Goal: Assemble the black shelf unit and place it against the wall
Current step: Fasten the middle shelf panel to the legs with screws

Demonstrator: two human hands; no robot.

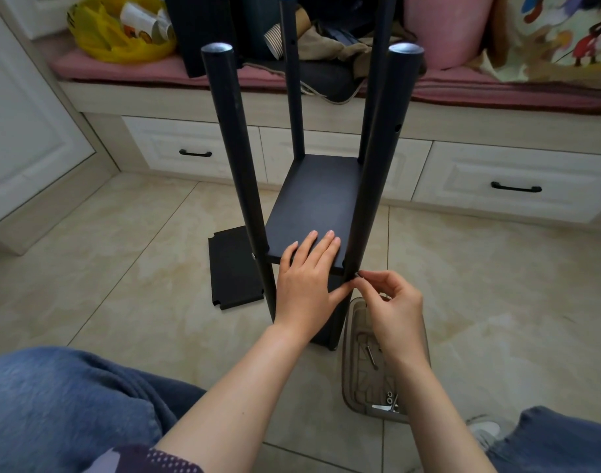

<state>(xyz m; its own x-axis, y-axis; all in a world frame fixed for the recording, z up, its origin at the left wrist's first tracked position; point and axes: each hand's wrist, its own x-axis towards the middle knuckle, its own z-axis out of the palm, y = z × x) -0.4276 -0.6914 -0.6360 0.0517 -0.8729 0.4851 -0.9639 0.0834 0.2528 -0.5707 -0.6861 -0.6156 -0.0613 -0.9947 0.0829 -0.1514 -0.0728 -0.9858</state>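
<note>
Head view: black round-posted shelf unit stands on the tiled floor. My left hand presses flat on its board, and my right hand pinches a small metal screw at the post. A slipped board could misalign the hole, dropping it.

left hand flat on shelf board; right hand pinches screw.

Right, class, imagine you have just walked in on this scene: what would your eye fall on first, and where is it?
First, the four black poles rising mid-floor toward the camera. Next, the hands at the near edge: the left hand lies flat on the board, while the right hand pinches a small screw against the right pole. A loose panel lies on the tiles to the left.
</note>
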